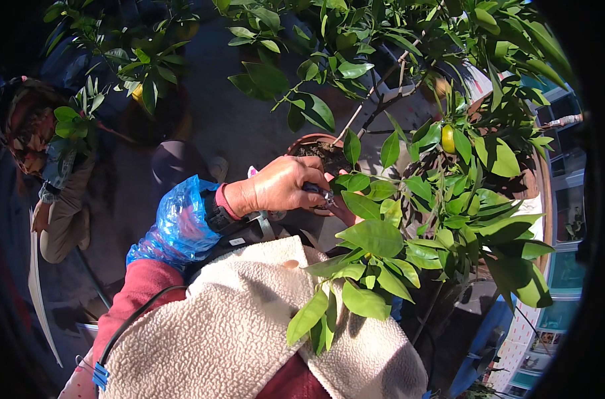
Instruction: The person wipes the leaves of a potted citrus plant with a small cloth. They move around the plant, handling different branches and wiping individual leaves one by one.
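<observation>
My left hand, back upward and fingers to the right, grips a small dark-handled tool with a metallic end; its exact kind is unclear. Just beyond its fingers, my right hand shows only in part. Leaves cover most of it, so its grip is hidden. Both hands are among the lower leaves of a potted citrus tree. A brown plant pot with dark soil stands behind my left hand, and thin stems rise from it. One yellow fruit hangs to the right.
Leafy branches crowd my right side. Another potted citrus stands at the far left. A person is low on the left, a hand at a thin pale panel. Windowed structure borders the right.
</observation>
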